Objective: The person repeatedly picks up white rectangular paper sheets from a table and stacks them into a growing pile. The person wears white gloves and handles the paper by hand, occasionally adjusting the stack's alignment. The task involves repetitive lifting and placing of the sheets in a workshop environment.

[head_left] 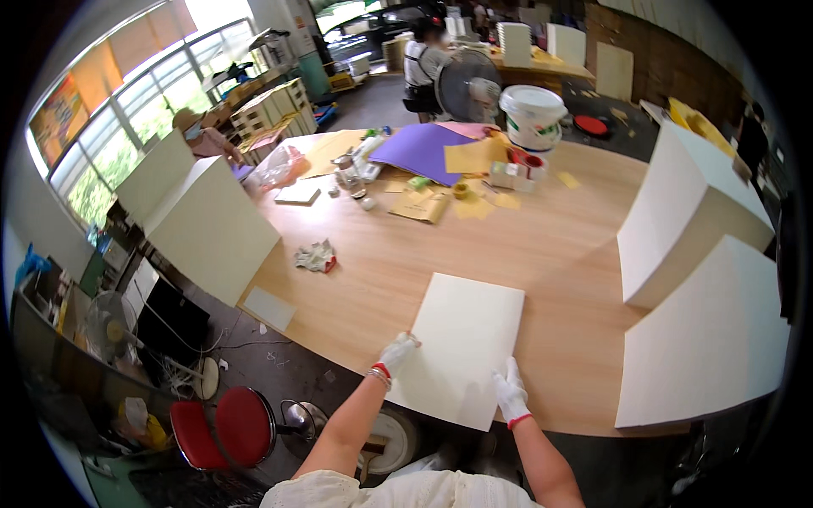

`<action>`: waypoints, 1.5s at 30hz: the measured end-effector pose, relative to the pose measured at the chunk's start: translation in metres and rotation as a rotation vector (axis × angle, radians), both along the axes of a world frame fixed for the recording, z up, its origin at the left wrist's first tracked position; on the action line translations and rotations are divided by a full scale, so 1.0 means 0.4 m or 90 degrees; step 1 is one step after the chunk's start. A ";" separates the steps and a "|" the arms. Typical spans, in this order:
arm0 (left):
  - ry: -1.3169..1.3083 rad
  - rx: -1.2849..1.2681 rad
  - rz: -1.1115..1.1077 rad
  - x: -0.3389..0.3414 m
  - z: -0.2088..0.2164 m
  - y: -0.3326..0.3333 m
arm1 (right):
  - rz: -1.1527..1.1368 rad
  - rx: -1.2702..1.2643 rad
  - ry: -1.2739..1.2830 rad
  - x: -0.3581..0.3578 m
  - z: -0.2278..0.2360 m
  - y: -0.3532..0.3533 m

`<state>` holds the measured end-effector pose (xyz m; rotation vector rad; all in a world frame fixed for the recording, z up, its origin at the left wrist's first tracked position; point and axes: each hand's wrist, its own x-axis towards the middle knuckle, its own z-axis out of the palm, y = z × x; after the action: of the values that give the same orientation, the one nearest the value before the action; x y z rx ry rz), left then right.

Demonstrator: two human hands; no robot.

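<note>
A white rectangular board [464, 343] lies on the wooden table [567, 245] in front of me, its near end reaching past the table's edge. My left hand [398, 351], in a white glove with a red cuff, is closed at the board's left edge. At the right edge, near the closest corner, my gloved right hand [511, 394] holds the board with its fingers along the side. The undersides of both grips are hidden.
Tall white stacks stand at the table's left [212, 229] and right [694, 339]. A crumpled glove [317, 256], purple sheet [423, 152], glass jar [349, 176] and white bucket [532, 114] lie farther back. Red stools [244, 426] stand lower left. Two people sit beyond the table.
</note>
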<state>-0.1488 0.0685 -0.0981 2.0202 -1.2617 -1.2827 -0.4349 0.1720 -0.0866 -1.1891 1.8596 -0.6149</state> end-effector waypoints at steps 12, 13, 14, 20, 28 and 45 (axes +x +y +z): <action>0.185 -0.219 0.129 0.182 -0.032 0.224 | -0.324 -0.156 -0.347 -0.144 -0.078 0.286; 0.161 -0.222 0.126 0.215 -0.041 0.265 | -0.403 -0.158 -0.340 -0.166 -0.084 0.334; 0.158 -0.238 0.138 0.237 -0.024 0.302 | -0.432 -0.174 -0.411 -0.206 -0.106 0.394; 0.224 -0.245 0.268 0.318 0.025 0.433 | -0.611 -0.101 -0.405 -0.292 -0.100 0.606; 0.205 -0.390 0.190 0.066 0.197 0.370 | -0.583 -0.177 -0.564 -0.515 -0.096 0.719; 0.261 -0.693 -0.307 -0.784 0.724 0.458 | -0.525 -0.507 -0.434 -1.204 0.320 0.868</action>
<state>-0.4624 0.2518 0.1914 0.6868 -1.7361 -0.7902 -0.9166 0.5194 0.0416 -0.4366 1.4440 -2.0611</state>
